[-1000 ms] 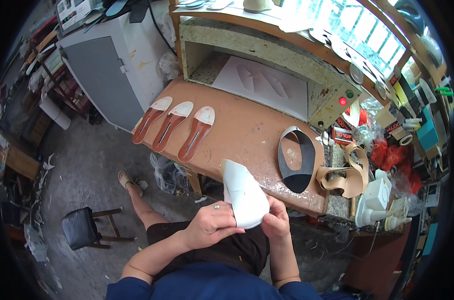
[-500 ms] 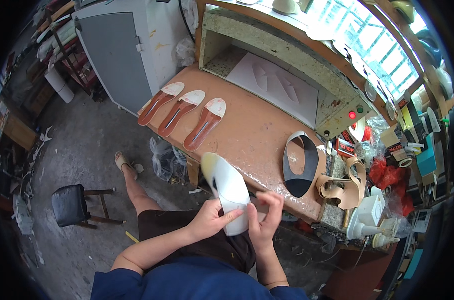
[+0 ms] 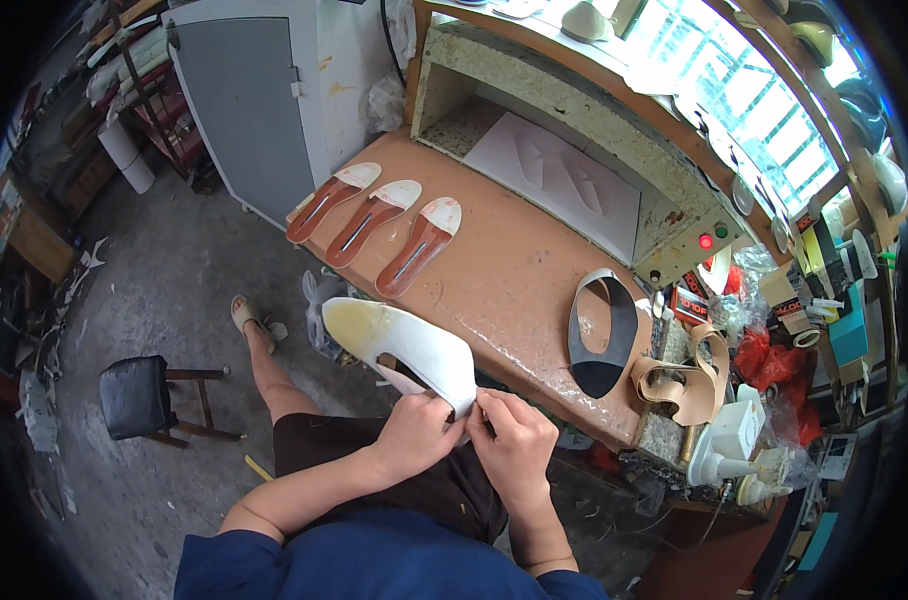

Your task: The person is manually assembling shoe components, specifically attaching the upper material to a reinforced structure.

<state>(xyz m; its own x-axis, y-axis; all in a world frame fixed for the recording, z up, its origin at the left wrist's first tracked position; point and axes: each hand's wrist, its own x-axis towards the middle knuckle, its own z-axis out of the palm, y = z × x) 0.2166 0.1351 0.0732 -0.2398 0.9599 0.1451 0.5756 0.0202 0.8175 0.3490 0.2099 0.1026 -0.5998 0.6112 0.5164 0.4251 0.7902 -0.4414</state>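
A white shoe upper [image 3: 429, 345] with a yellowish toe end is held over the table's front edge, its toe pointing to the far left. My left hand [image 3: 419, 435] pinches its near end from the left, fingers closed. Next to it my right hand [image 3: 514, 435] grips the same end at the right corner, thumb and fingers pressed together. An opening with a pale inner side shows along the upper's near edge. My fingers hide the part of the edge between them.
Three brown insoles [image 3: 414, 255] with white ends lie at the table's left. A black upper [image 3: 634, 345] and a tan strappy upper [image 3: 679, 385] lie to the right. Behind stands a box-like machine [image 3: 574, 120] with a red light. A black-seated stool [image 3: 134, 398] is at left.
The white upper has swung leftward from nearly upright to slanting, and its opening now shows more. My right hand has gone from loosely spread fingers to a pinch at the near end.
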